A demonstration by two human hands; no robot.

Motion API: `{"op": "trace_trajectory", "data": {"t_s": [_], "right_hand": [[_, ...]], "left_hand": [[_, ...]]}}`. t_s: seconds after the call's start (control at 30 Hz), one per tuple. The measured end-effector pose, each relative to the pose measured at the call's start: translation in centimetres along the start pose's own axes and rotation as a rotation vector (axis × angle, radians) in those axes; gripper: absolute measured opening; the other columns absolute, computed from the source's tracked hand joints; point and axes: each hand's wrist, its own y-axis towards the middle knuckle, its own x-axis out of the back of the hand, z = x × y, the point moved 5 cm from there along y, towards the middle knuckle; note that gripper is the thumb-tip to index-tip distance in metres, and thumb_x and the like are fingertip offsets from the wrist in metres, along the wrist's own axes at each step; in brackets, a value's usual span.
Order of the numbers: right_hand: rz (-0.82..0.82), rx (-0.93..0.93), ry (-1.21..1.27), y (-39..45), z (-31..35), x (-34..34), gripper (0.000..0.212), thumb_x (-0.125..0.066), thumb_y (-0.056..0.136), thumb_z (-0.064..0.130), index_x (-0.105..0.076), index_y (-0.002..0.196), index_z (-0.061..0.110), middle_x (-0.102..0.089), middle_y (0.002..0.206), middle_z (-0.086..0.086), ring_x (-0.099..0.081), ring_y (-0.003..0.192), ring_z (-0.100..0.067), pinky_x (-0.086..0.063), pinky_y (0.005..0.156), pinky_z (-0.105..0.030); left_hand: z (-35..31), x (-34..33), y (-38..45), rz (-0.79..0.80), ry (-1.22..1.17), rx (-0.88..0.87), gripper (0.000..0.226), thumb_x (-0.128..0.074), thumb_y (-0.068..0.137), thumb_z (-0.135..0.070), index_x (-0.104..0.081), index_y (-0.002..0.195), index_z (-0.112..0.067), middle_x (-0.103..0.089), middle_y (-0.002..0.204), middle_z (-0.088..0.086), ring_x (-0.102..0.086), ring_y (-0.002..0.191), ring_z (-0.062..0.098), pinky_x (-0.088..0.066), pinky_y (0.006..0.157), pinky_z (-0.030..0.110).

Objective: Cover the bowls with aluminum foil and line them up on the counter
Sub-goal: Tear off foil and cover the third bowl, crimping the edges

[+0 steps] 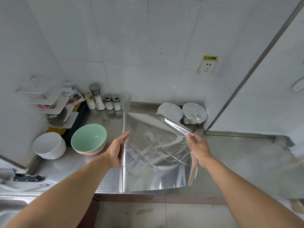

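Observation:
A large sheet of aluminum foil (153,155) is stretched above the steel counter (238,162) between both hands. My left hand (116,150) holds its left edge with the fingers lying along it. My right hand (198,148) pinches the right edge, where the far corner is folded over. Two foil-covered bowls (170,111) (194,113) stand side by side at the back right, against the wall. A stack of coloured bowls with a green one on top (88,139) and a stack of white bowls (49,145) sit on the left.
Salt shakers, a grinder and a glass (125,101) line the back wall. A white corner rack (49,102) stands at the left, a sink (14,209) and a knife (28,178) at the lower left. A wall socket (207,67) is above the covered bowls.

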Motion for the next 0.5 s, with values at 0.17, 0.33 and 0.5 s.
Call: {"op": "trace_trajectory", "data": {"t_s": [0.17,0.33,0.5], "right_hand": [[0.003,-0.069,0.017,0.9,-0.9,1.7,0.041,-0.058,0.102,0.04,-0.057,0.083,0.004,-0.038,0.044,0.006,-0.028,0.036,-0.01,-0.024,0.038,-0.021],[-0.025,-0.035,-0.025,1.3,-1.4,2.8,0.044,-0.058,0.102,0.036,-0.054,0.075,0.002,-0.039,0.042,0.005,-0.031,0.038,-0.011,-0.032,0.051,-0.028],[-0.072,-0.064,-0.082,1.8,-3.3,4.0,0.054,-0.062,0.098,0.043,-0.057,0.079,-0.007,-0.049,0.053,-0.004,-0.044,0.051,-0.017,-0.037,0.058,-0.032]], "left_hand": [[-0.5,-0.3,0.5,0.009,0.009,-0.011,0.072,-0.046,0.092,-0.076,-0.073,0.128,-0.019,-0.069,0.131,0.015,-0.067,0.12,0.039,-0.05,0.104,0.055],[-1.2,0.0,0.9,-0.11,0.058,-0.083,0.056,-0.057,0.097,-0.057,-0.071,0.128,-0.012,-0.073,0.123,0.014,-0.071,0.113,0.035,-0.053,0.102,0.052],[-2.1,-0.5,0.6,-0.199,0.156,-0.188,0.031,-0.068,0.098,-0.027,-0.069,0.111,0.001,-0.072,0.082,0.014,-0.068,0.066,0.027,-0.056,0.058,0.029]]}}
